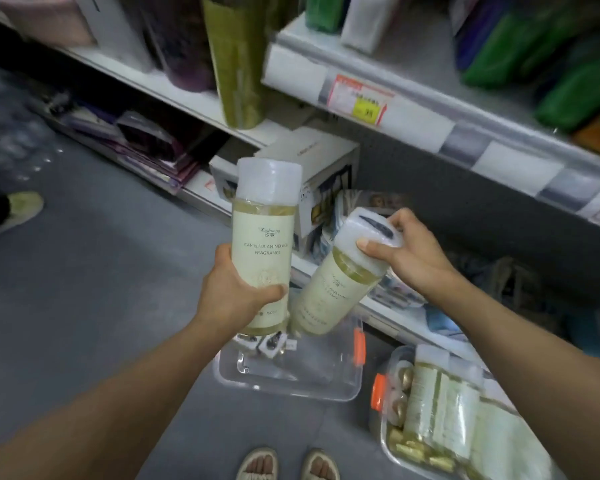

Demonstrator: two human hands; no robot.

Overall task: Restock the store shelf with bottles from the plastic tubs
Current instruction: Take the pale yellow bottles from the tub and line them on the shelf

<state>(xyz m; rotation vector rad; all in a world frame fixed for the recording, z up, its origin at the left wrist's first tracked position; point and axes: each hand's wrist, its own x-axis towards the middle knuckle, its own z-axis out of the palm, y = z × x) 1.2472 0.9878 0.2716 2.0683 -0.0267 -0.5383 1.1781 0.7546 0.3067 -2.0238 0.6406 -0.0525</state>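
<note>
Both bare forearms extended forward, left hand [234, 292] gripping upright bottle [264, 244] at lower body, right hand [407, 252] gripping tilted bottle [340, 282] by cap, fingers [371, 249] curled

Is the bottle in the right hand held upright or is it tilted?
Tilted. The right hand grips the right bottle by its white cap, its base leaning toward the left bottle, which stands upright.

A grey floor [84, 306] carries 2 clear plastic tubs with orange latches. The nearer-left tub [291, 375] holds only a few small items at its far end. The right tub [430, 427] is packed with pale bottles and gold-capped ones. The white shelf [413, 109] above bears green packs; the lower shelf [174, 95] bears a tall olive bottle [238, 64] and dark bottles.
</note>
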